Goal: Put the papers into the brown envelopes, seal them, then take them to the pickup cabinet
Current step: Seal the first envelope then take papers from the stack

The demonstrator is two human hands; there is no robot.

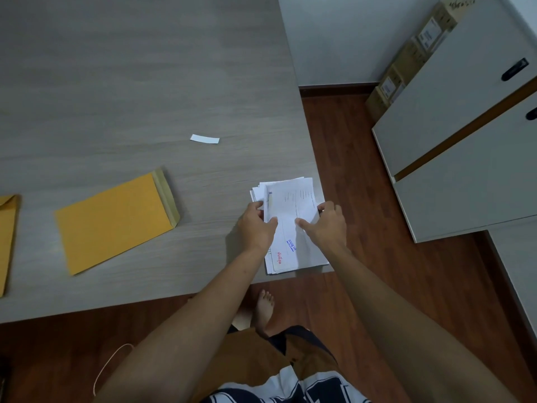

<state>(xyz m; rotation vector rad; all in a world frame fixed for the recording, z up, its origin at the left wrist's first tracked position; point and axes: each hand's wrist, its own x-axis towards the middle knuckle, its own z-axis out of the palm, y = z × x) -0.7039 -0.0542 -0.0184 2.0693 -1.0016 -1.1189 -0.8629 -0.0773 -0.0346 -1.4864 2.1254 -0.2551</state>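
Note:
A stack of white papers (293, 199) lies at the table's near right corner, with red and blue stamps on the top sheet. My left hand (255, 225) grips the stack's left edge, thumb on top. My right hand (325, 225) holds the right edge, thumb pressed on the top sheet. A brown envelope (116, 219) lies flat to the left, its flap open toward the far right. A second brown envelope (7, 237) is partly cut off at the left edge.
A small white paper strip (205, 139) lies on the grey wooden table (116, 82). A white cabinet (465, 135) with dark handles stands to the right, cardboard boxes (406, 62) beside it. Wooden floor and my bare foot (264, 309) lie below the table edge.

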